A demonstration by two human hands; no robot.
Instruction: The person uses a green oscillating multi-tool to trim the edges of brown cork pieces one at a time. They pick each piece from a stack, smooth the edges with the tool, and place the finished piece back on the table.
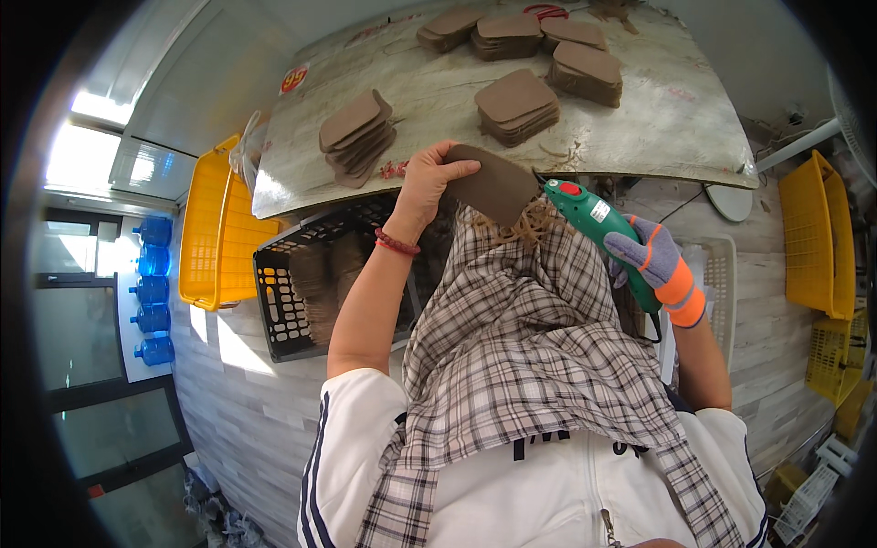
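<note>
My bare left hand (429, 185) pinches a flat brown piece with rounded corners (496, 185) between thumb and fingers, just off the table's near edge. In a grey and orange glove, my right hand (647, 256) is wrapped round a green corded power tool (592, 213) with a red switch. The tool's dark tip meets or nearly meets the right edge of the piece; contact is hard to tell. Thin brown trimmings (525, 228) lie on my checked apron (512, 338) below the piece.
On the table (420, 100) stand several stacks of like brown pieces, the nearest being one stack (517, 107) and a leaning stack (356, 137). A black crate (274, 310) with brown pieces sits below left. Yellow crates (215, 237) and water bottles (155, 290) stand farther left.
</note>
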